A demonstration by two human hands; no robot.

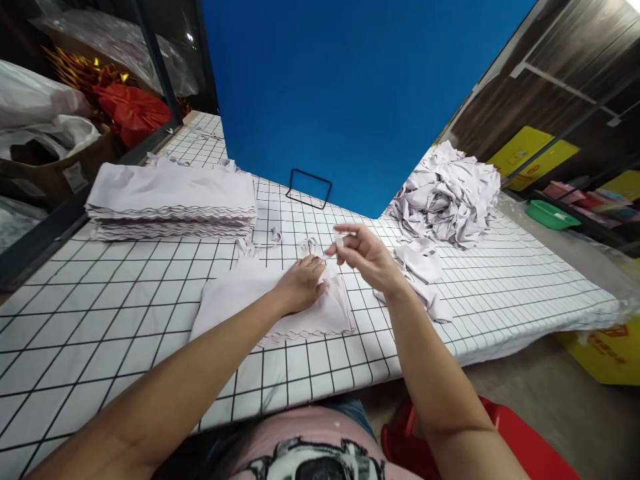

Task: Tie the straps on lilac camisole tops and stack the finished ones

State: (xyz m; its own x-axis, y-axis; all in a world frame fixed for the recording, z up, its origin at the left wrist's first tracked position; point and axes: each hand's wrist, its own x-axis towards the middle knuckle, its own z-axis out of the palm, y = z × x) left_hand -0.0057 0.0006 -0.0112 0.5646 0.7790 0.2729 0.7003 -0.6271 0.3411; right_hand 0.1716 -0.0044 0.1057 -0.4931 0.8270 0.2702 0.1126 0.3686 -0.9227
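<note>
A low stack of pale fabric pieces (240,293) lies on the checked tabletop in front of me. Resting on its right part is my left hand (301,283), palm down with the fingers spread. My right hand (364,257) is raised just beyond the stack's right edge, its thumb and fingers pinching a small pale strip (339,241). Short curled strips (310,247) lie along the far edge of the stack. Further left sits a taller pile of folded pale fabric (173,200).
A large heap of pale fabric scraps (445,193) is at the right, with loose scraps (423,267) nearer me. A blue panel (350,100) stands behind the table, a black wire frame (310,189) at its foot. A red stool (520,440) is below right.
</note>
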